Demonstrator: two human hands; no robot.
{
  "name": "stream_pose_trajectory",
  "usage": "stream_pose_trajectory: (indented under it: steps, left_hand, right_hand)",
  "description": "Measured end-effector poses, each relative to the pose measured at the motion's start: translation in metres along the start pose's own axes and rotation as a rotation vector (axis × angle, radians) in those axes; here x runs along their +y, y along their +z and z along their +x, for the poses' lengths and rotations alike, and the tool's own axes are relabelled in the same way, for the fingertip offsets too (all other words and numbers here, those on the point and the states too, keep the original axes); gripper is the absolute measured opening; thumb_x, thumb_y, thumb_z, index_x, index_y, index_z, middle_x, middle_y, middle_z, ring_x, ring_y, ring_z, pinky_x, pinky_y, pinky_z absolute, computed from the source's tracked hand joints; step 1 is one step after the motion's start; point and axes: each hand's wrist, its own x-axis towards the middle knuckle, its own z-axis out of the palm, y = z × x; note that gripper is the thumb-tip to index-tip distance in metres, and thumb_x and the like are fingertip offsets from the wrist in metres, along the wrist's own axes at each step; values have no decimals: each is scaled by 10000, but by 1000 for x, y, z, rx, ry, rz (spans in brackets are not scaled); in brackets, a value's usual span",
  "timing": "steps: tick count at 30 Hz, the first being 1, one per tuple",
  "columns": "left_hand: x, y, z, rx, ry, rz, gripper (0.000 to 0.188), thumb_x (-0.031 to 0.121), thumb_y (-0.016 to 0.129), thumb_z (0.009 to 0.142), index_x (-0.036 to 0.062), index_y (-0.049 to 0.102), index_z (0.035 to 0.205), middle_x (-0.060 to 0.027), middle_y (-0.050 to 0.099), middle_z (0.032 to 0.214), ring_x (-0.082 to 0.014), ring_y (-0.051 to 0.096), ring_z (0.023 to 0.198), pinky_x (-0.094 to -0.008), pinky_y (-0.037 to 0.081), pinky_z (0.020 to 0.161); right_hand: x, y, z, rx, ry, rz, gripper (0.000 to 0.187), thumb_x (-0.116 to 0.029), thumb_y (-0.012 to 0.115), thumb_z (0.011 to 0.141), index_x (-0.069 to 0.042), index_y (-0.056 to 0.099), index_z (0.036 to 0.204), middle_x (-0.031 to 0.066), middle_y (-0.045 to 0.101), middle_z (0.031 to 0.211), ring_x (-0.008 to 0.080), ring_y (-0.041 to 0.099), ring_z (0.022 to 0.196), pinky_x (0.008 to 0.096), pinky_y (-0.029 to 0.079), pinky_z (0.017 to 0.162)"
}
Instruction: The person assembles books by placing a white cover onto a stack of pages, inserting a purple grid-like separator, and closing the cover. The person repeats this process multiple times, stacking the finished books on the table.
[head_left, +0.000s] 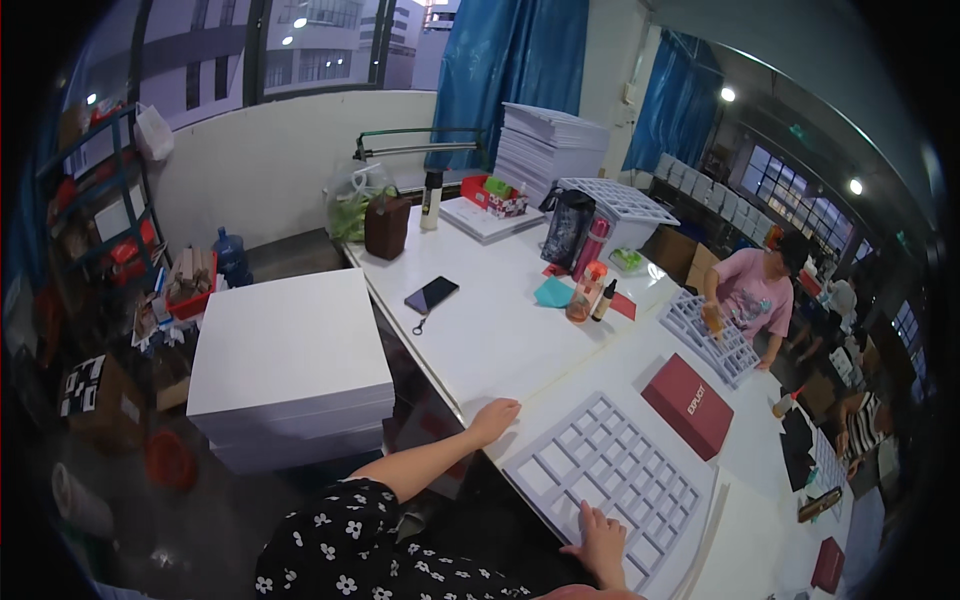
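A white grid tray [610,470] with many square compartments lies on the white table in front of me. My right hand [602,548] rests on its near part, fingers apart and thumb out to the side, gripping nothing. At the table's near left edge lies my left hand [494,421], fingers stretched out and holding nothing. It is a little way off the tray's left corner. Beyond the tray sits a dark red box [687,405] with pale lettering on its lid.
On the table [480,350] are a phone [432,293], small bottles [604,300], a brown container [386,226] and stacked white sheets [550,150]. A white stack [290,345] stands left. A person in pink [755,295] handles another grid tray [710,338] across the table.
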Motion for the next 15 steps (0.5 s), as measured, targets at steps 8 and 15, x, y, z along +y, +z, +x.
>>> stream_pose_trajectory:
  steps: [8, 15]
  left_hand:
    - [13, -34, -63, 57, -175, -442, 304, 230, 534, 1032, -22, 659, 1147, -102, 703, 1056, -159, 638, 1006, -296, 492, 904]
    - [58, -50, -100, 88, -256, -391, 313, 259, 538, 1042, -14, 664, 1128, -80, 687, 1061, -143, 622, 1009, -279, 468, 913]
  right_hand:
    - [-5, 1, -8, 80, -22, 16, 1106, -398, 923, 487, -158, 443, 1454, 104, 592, 1293, 344, 574, 1079, 482, 394, 951]
    - [-11, -4, -8, 38, 57, 118, 1067, -374, 906, 546, -192, 421, 1479, 115, 550, 1319, 337, 560, 1122, 527, 401, 1020]
